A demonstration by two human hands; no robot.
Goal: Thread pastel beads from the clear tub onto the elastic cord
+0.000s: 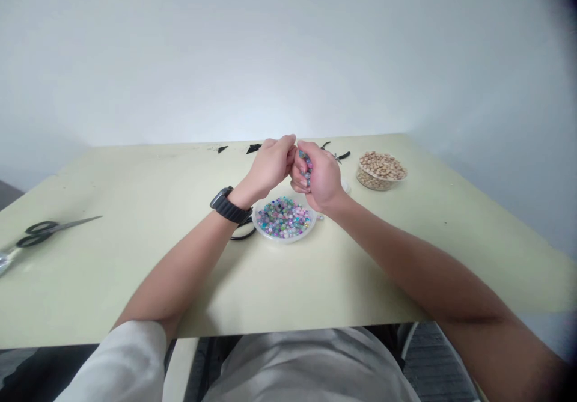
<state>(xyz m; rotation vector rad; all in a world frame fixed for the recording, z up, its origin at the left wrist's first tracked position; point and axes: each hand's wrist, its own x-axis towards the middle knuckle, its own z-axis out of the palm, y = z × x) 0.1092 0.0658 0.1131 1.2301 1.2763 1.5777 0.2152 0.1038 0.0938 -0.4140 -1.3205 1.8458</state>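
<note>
My left hand (pixel 269 164), with a black watch (pixel 229 205) on its wrist, is raised above the table with its fingers pinched together against my right hand. My right hand (pixel 319 176) is closed around a short string of coloured beads (pixel 306 164). Both hands hover just above and behind a clear round dish of mixed coloured beads (pixel 283 217). What the left fingers pinch is too small to make out.
A clear dish of tan beads (pixel 381 170) stands to the right. Small pliers (pixel 340 156) lie behind the hands. Black scissors (pixel 49 231) lie at the far left. A black cord (pixel 242 231) pokes out beside the bead dish. The pale green table (pixel 135 258) meets a white wall.
</note>
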